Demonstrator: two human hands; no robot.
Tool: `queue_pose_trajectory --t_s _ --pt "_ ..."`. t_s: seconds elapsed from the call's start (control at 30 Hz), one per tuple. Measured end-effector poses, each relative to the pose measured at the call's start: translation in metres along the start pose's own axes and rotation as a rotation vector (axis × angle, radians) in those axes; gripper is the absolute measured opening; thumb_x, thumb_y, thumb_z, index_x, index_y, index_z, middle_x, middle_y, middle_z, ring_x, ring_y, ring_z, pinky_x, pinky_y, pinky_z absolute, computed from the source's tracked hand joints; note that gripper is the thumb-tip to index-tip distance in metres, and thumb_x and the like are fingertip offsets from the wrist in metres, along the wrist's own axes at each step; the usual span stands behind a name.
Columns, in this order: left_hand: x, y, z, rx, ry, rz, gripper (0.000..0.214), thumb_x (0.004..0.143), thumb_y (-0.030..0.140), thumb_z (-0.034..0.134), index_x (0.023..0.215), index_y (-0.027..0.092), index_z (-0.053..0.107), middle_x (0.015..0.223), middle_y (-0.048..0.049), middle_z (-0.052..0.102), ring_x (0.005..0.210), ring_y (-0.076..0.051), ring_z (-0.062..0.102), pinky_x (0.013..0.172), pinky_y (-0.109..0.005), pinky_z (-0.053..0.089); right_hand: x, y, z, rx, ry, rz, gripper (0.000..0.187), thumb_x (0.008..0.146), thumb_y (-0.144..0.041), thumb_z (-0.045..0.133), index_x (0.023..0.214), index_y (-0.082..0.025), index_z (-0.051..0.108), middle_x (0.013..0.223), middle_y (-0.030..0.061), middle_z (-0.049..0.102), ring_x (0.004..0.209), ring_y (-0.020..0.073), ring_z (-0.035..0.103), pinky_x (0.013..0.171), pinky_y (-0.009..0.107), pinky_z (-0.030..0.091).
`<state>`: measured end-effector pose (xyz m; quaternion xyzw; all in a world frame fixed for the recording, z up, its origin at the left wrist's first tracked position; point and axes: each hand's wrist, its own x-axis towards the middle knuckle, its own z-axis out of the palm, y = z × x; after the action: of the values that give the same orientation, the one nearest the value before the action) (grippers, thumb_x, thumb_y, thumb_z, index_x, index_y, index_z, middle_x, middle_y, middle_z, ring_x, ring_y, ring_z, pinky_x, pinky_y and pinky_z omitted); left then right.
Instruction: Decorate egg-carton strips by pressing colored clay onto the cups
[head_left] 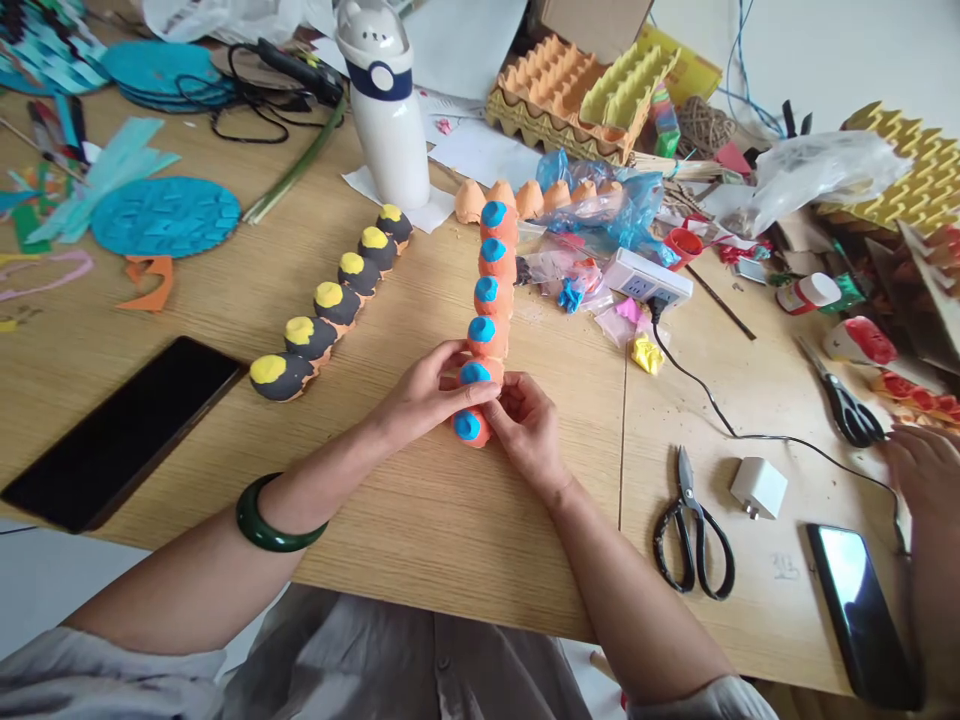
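1. We see our left hand (424,395) w/ fingers curled narrow round the near end of the orange egg-carton strip (491,290), thumb & fingertips pressing on the second blue cap from the near end.
2. Our right hand (529,425) grips the same near end from the other side; fingers closed on the strip's last cup, next to the blue cap (466,426) at the tip.
3. The strip lies on the wooden surface (420,520), approx. in the middle, running away from us; six blue-capped bumps show, far end near the white bottle (384,100).
4. Left of it, apart, lies a second strip, black w/ yellow caps (330,300), angled toward the bottle.
5. A green bangle (274,520) sits on our left wrist.
6. A black phone (120,430) lies at the surface's left edge, screen dark.
7. Right of our hands: black scissors (690,525), a white charger plug (759,487) w/ black cable, another phone (862,610) at the near right edge.
8. A white power strip (646,277) sits beyond, beside blue plastic bags (607,205) & bits of coloured clay.
9. Egg trays (577,90), orange & yellow, are stacked at the back.
10. Another person's hand (926,470) rests at the far right edge, near a second pair of scissors (844,400).
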<state>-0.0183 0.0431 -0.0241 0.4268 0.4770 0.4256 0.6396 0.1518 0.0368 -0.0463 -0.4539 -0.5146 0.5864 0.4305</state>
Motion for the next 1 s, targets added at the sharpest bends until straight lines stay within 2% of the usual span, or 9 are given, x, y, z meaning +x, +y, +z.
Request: queue_pose_trajectory --t_s 0.1,0.27,0.4,0.47,0.57,0.67,0.77,0.9,1.0 --pt "0.002 -0.003 -0.001 -0.004 -0.006 0.023 0.072 0.068 0.034 0.095 0.132 0.020 0.064 0.125 -0.0084 0.073 0.104 -0.024 0.073 0.085 -0.032 0.061 0.001 0.001 -0.001 -0.017 -0.025 -0.011 0.044 0.083 -0.063 0.080 0.097 -0.023 0.065 0.080 -0.0006 0.067 0.069 0.0149 0.061 0.066 0.031 0.052" --pt "0.006 0.005 -0.005 0.008 0.055 0.028 0.069 0.066 0.039 0.094 0.127 0.016 0.069 0.110 -0.0073 0.075 0.104 -0.025 0.072 0.086 -0.033 0.058 0.002 0.000 -0.002 -0.042 -0.070 -0.013 0.043 0.087 -0.061 0.076 0.106 -0.023 0.067 0.082 -0.0011 0.067 0.060 0.0121 0.055 0.056 0.028 0.045" --pt "0.011 0.016 -0.025 0.186 0.141 0.104 0.072 0.070 0.039 0.090 0.135 0.018 0.068 0.114 -0.0066 0.076 0.110 -0.026 0.070 0.094 -0.035 0.056 0.004 0.002 -0.001 -0.040 -0.047 0.003 0.040 0.090 -0.058 0.072 0.106 -0.022 0.067 0.082 -0.0004 0.068 0.055 0.0100 0.052 0.051 0.026 0.043" --pt "0.012 0.022 -0.039 0.294 0.227 0.137 0.079 0.071 0.035 0.087 0.144 0.020 0.062 0.110 -0.0055 0.076 0.107 -0.027 0.070 0.091 -0.036 0.056 0.005 0.003 0.000 -0.028 -0.040 0.016 0.037 0.090 -0.057 0.071 0.104 -0.022 0.067 0.080 -0.0008 0.067 0.055 0.0104 0.053 0.052 0.026 0.046" --pt "0.011 0.029 -0.056 0.299 0.329 0.126 0.075 0.076 0.035 0.083 0.145 0.017 0.060 0.114 -0.0075 0.076 0.111 -0.029 0.068 0.089 -0.037 0.055 0.007 0.003 0.002 -0.009 -0.047 0.021 0.035 0.088 -0.055 0.072 0.102 -0.023 0.066 0.079 -0.0010 0.066 0.058 0.0114 0.056 0.052 0.025 0.050" --pt "0.005 0.032 -0.066 0.307 0.308 0.080 0.079 0.073 0.034 0.088 0.145 0.016 0.061 0.120 -0.0074 0.075 0.115 -0.029 0.065 0.098 -0.041 0.050 0.009 0.001 0.002 0.001 -0.048 0.018 0.035 0.086 -0.054 0.073 0.100 -0.023 0.065 0.079 -0.0003 0.066 0.059 0.0121 0.058 0.051 0.024 0.051" --pt "-0.001 0.032 -0.073 0.301 0.321 0.069 0.082 0.070 0.035 0.092 0.145 0.016 0.062 0.117 -0.0053 0.076 0.115 -0.029 0.065 0.101 -0.042 0.048 0.010 -0.001 0.002 0.003 -0.054 0.021 0.035 0.085 -0.054 0.073 0.099 -0.023 0.065 0.080 0.0004 0.067 0.060 0.0126 0.060 0.050 0.024 0.050" --pt "-0.010 0.030 -0.084 0.315 0.342 0.064 0.078 0.074 0.045 0.093 0.142 0.022 0.064 0.104 0.0005 0.078 0.109 -0.027 0.066 0.097 -0.040 0.051 0.010 -0.001 0.002 -0.002 -0.058 0.016 0.033 0.085 -0.052 0.073 0.098 -0.023 0.064 0.079 0.0003 0.067 0.058 0.0123 0.058 0.049 0.024 0.051" --pt "-0.015 0.031 -0.089 0.407 0.314 0.045 0.076 0.072 0.055 0.092 0.136 0.023 0.068 0.109 0.0002 0.078 0.106 -0.027 0.065 0.091 -0.038 0.053 0.010 -0.001 0.002 -0.014 -0.061 0.018 0.031 0.085 -0.050 0.072 0.097 -0.022 0.064 0.078 0.0001 0.067 0.057 0.0123 0.058 0.049 0.024 0.051"
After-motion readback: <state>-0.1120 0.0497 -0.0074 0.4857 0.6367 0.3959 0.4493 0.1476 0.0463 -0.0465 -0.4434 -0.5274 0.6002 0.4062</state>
